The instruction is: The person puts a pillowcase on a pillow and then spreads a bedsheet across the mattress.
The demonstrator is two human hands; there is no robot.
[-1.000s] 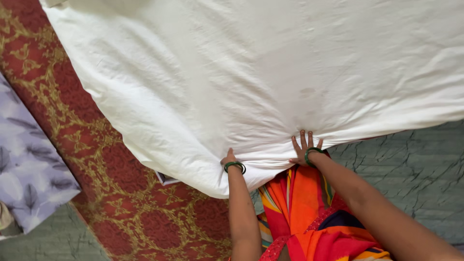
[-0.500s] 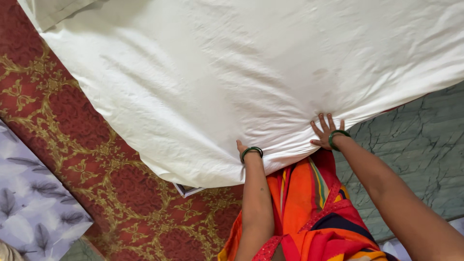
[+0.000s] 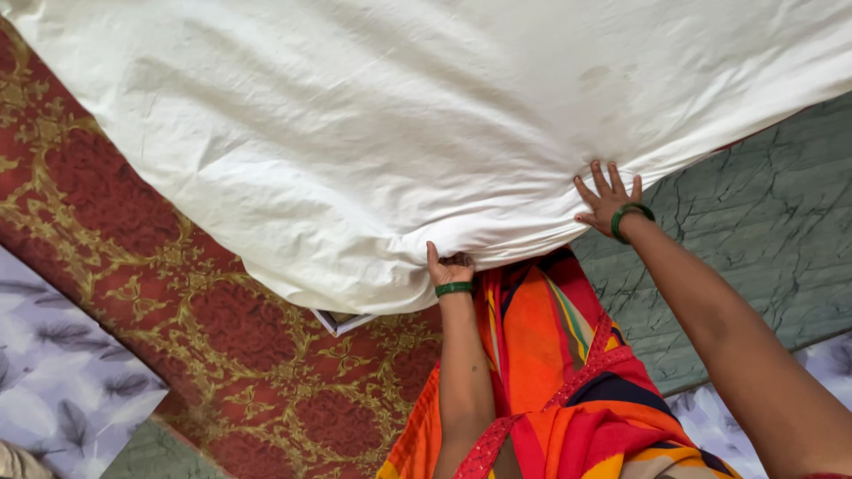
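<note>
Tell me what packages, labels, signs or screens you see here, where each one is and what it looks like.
Only one possible item: a flat rectangular printed card or booklet corner with a white edge and dark face, peeking out from under the white cotton bedsheet, on the red and gold patterned cover, just left of the left hand. What it is exactly cannot be told.

- Left hand [image 3: 448, 266]: arm reaches straight forward from the lower centre, elbow below the frame; fingers curled under in a closed grip, thumb pointing up; a green bangle circles the wrist.
- Right hand [image 3: 608, 200]: arm extends diagonally from the lower right corner, nearly straight; palm down, fingers [image 3: 596, 180] spread and pressed flat; a green bangle sits at the wrist.
- Both forearms are bare; the hands are well apart.
</note>
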